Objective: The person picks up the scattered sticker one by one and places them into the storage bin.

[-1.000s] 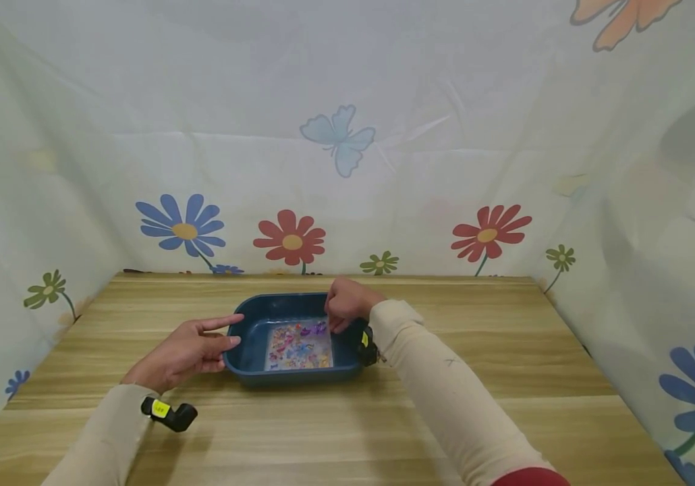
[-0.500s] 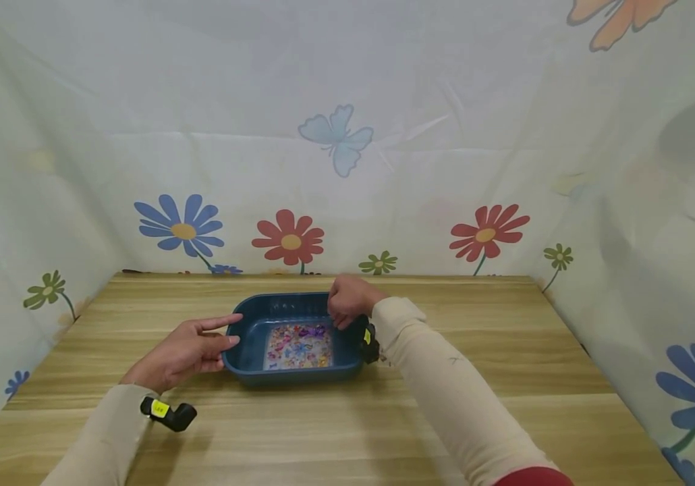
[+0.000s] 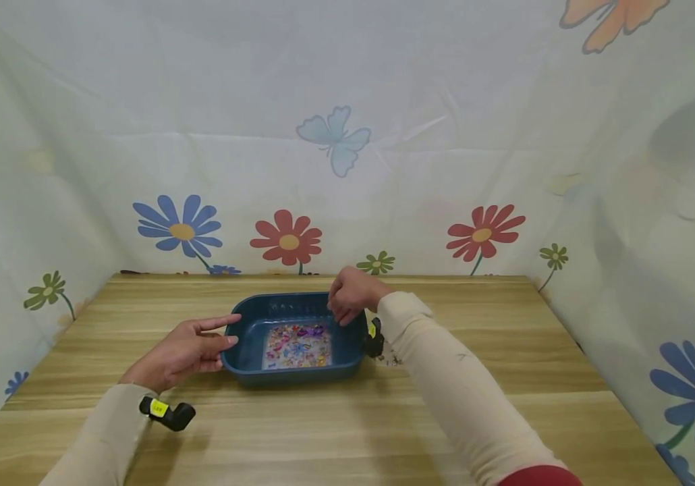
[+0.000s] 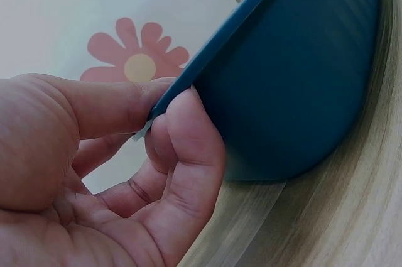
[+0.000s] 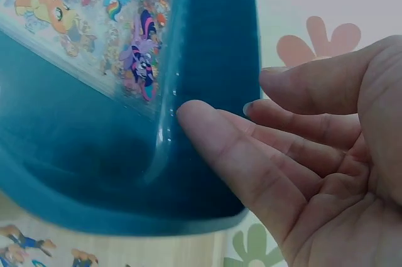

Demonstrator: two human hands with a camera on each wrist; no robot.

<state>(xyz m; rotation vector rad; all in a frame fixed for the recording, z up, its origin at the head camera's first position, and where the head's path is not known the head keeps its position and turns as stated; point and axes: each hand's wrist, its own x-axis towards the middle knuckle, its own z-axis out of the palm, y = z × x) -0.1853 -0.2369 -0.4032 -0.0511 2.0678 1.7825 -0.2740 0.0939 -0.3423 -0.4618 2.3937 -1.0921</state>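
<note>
A dark blue plastic basin (image 3: 256, 327) stands on the table. Flat inside it lies a clear sheet or pack of colourful cartoon pony stickers (image 3: 297, 347); a purple pony (image 5: 143, 59) shows at its edge in the right wrist view. My left hand (image 3: 189, 347) pinches the basin's left rim, thumb on one side and curled fingers on the other, as the left wrist view shows. Over the basin's back right corner is my right hand (image 3: 355, 295). Its fingers (image 5: 220, 141) are loosely bent with nothing between them, close above the basin's inner wall.
Right of the basin, partly behind the right wrist camera (image 3: 374, 337), small printed figures (image 3: 388, 354) lie on the wooden table (image 3: 299, 432). A white curtain (image 3: 408, 169) with flowers and butterflies hangs along the table's back and both sides.
My right hand has lifted slightly, moving back and right from the stickers, and its fingers have loosened. More of the stickers shows. The left hand keeps its grip on the basin's rim.
</note>
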